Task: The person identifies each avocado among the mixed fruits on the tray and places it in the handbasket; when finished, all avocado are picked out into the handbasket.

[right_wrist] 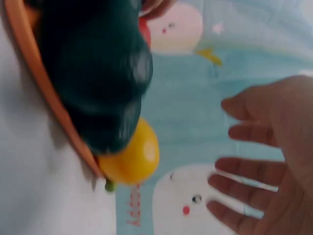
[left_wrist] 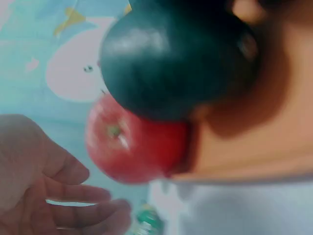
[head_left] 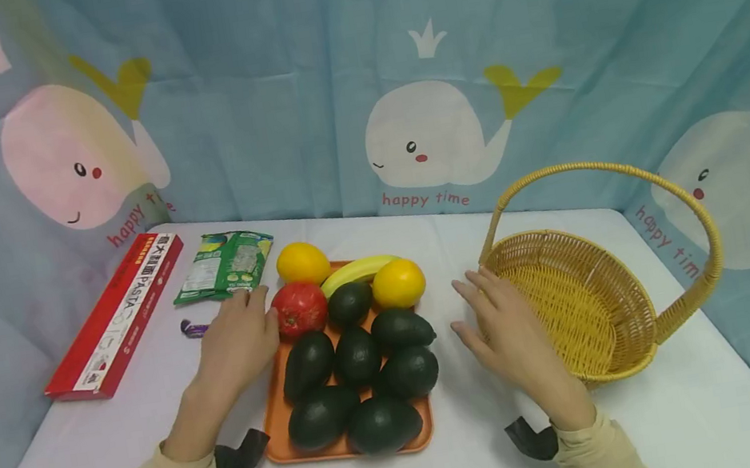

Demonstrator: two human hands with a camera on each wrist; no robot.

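An orange tray (head_left: 276,427) bears several dark green avocados (head_left: 382,425), a red pomegranate (head_left: 300,309), a banana (head_left: 356,272) and two yellow lemons (head_left: 398,283). My left hand (head_left: 237,342) hovers at the tray's left side, fingers extended close beside the pomegranate and holding nothing. In the left wrist view its fingers (left_wrist: 88,213) are apart from the pomegranate (left_wrist: 137,142). To the right of the tray, my right hand (head_left: 509,331) is spread with nothing in it, overlapping the left rim of a wicker basket (head_left: 603,297). The basket has a tall arched handle and holds nothing.
A red pasta box (head_left: 118,317) lies at the left, beside a green snack bag (head_left: 227,264). A small purple wrapped item (head_left: 194,328) lies below the bag, partly hidden by the left hand. Blue curtain (head_left: 297,100) printed with whales surrounds the white table.
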